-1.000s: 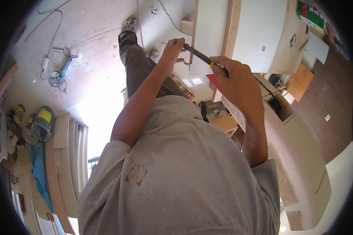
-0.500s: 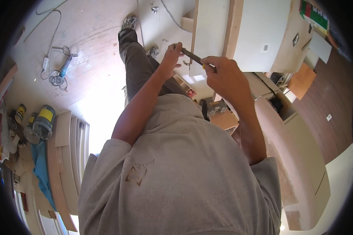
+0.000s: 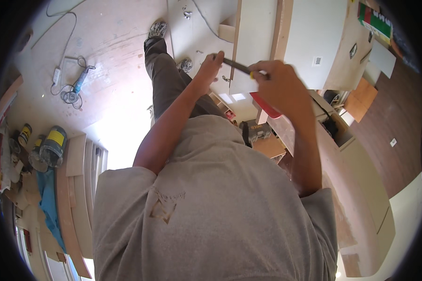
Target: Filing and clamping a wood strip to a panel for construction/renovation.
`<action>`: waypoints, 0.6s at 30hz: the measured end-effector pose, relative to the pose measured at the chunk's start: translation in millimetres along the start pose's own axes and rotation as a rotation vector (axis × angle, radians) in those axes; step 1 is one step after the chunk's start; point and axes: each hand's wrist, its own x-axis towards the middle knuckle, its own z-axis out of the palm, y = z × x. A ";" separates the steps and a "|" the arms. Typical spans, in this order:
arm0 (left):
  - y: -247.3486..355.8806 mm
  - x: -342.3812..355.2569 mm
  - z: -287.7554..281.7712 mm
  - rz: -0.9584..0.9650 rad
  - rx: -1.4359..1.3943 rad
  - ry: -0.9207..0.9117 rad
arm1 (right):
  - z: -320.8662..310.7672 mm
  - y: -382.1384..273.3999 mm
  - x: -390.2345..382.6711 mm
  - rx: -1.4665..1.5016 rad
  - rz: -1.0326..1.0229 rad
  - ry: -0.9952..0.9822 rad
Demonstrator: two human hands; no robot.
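Observation:
A slim dark bar (image 3: pixel 237 66) with a yellow band near one end spans the gap between my hands. My left hand (image 3: pixel 210 72) pinches its left end with curled fingers. Around the yellow end my right hand (image 3: pixel 281 86) is closed, back of the hand toward me. The bar's exact kind is not clear. A red object (image 3: pixel 266 105) shows just below my right hand; whether that hand touches it I cannot tell. Beyond the bar stands a white panel (image 3: pixel 255 47) with a brown edge.
A blue angle grinder (image 3: pixel 75 89) and its cord lie on the floor at left. Buckets with yellow labels (image 3: pixel 54 142) stand at far left. A grey tool case (image 3: pixel 259 132) sits near my waist. At right are an open drawer (image 3: pixel 346 133) and a curved cabinet (image 3: pixel 361 201).
My right hand has shifted to the right and turned slightly, with the bar moving along. My left hand has moved slightly right. The red object has come into sight below my right hand.

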 end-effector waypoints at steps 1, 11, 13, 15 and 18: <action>11.9 -1.7 1.3 0.082 -0.020 0.012 | -15.8 -6.6 3.3 0.011 -0.006 0.022; -13.2 11.0 -16.4 -0.022 0.035 -0.051 | 28.1 5.8 0.6 -0.035 -0.013 -0.025; -0.9 5.5 -12.0 0.029 0.015 -0.075 | 9.8 -5.8 -6.4 -0.043 -0.075 0.070; -4.7 -1.6 -8.9 0.071 -0.032 -0.068 | -2.1 -20.6 -17.2 -0.033 0.111 -0.099; -24.1 -0.5 -13.4 -0.025 0.004 -0.023 | 25.2 2.5 -18.9 0.019 0.015 -0.064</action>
